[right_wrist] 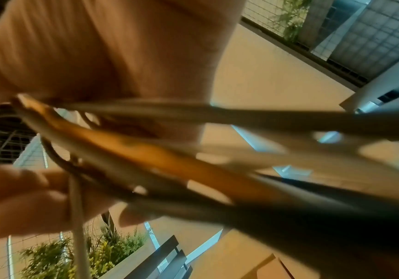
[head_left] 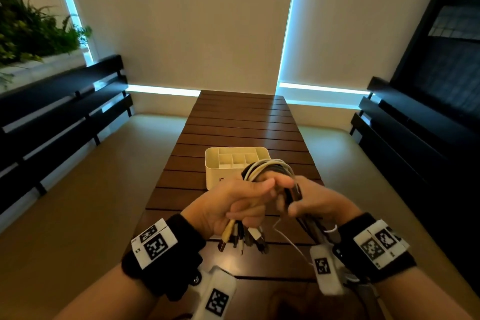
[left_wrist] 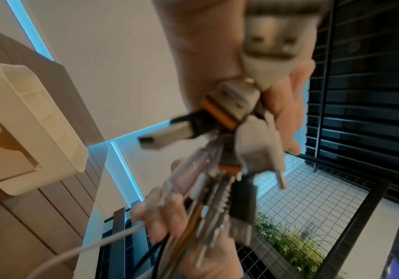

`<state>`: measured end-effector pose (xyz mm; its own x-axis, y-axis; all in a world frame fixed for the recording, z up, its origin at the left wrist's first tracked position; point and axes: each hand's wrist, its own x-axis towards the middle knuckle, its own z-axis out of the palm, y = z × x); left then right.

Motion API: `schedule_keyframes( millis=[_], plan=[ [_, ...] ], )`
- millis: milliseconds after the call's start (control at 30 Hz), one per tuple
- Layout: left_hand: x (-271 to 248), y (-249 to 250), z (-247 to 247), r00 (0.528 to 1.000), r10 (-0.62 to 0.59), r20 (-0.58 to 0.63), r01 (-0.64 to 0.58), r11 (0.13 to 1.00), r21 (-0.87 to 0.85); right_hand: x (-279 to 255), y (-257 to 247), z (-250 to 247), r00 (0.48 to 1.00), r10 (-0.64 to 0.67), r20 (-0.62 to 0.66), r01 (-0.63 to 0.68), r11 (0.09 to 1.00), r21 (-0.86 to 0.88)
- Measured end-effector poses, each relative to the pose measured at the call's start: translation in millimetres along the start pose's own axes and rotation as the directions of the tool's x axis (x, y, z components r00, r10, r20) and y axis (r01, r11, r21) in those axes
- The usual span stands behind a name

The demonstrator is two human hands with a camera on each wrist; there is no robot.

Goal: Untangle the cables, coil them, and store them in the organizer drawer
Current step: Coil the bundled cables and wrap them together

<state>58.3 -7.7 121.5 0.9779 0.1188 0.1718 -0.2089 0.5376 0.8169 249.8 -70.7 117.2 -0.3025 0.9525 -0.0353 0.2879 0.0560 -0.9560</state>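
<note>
Both the left hand [head_left: 233, 202] and right hand [head_left: 314, 197] grip the cable bundle [head_left: 267, 167] at lower centre; loose plugs [head_left: 241, 238] dangling beneath risk re-tangling before the organizer [head_left: 215, 163].

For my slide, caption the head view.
Both hands, left hand and right hand, hold a cable bundle before the white organizer.

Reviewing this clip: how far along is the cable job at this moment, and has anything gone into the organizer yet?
Done: the mixed black, white and yellow cables are gathered into one looped bundle. In hand: the left hand grips the bundle with its plug ends hanging below, while the right hand holds the loop's other side. Left: the white compartmented plastic organizer on the slatted wooden table shows no cables in its visible compartments; nothing stored.
</note>
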Motion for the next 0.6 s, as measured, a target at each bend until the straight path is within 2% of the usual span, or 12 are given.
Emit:
schedule_keyframes(
  millis=[67, 167, 233, 300, 400, 500, 600],
  plan=[
    [2.0, -0.6, -0.6, 1.0, 0.026, -0.003, -0.026, 0.999, -0.025, -3.3, 13.0, 4.5, 0.999, 0.053, -0.007, -0.053, 0.998, -0.025],
    [4.1, -3.5, -5.1, 0.998, 0.049, -0.031, -0.051, 0.998, -0.045, -10.9, 21.3, 13.5, 0.995, 0.051, -0.088, -0.054, 0.998, -0.037],
    [5.5, -5.8, -6.1, 0.99, 0.091, -0.103, -0.095, 0.995, -0.03, -14.9, 19.4, 22.8, 0.98, 0.037, -0.193, -0.027, 0.998, 0.054],
    [7.9, -8.5, -5.0, 0.958, 0.164, -0.236, -0.16, 0.986, 0.038, -17.1, 14.8, 30.8, 0.956, 0.082, -0.282, -0.035, 0.985, 0.168],
    [13.0, -13.6, -0.5, 0.866, 0.282, -0.414, -0.228, 0.958, 0.175, -16.8, 11.0, 39.5, 0.947, 0.13, -0.295, -0.086, 0.984, 0.157],
    [18.3, -18.0, 5.6, 0.725, 0.365, -0.585, -0.204, 0.924, 0.324, -14.1, 8.9, 48.1, 0.945, 0.138, -0.298, -0.159, 0.986, -0.047],
    [23.5, -22.1, 9.9, 0.584, 0.418, -0.696, -0.142, 0.897, 0.419, -11.4, 4.2, 56.0, 0.942, 0.132, -0.309, -0.22, 0.937, -0.271]
  ],
)
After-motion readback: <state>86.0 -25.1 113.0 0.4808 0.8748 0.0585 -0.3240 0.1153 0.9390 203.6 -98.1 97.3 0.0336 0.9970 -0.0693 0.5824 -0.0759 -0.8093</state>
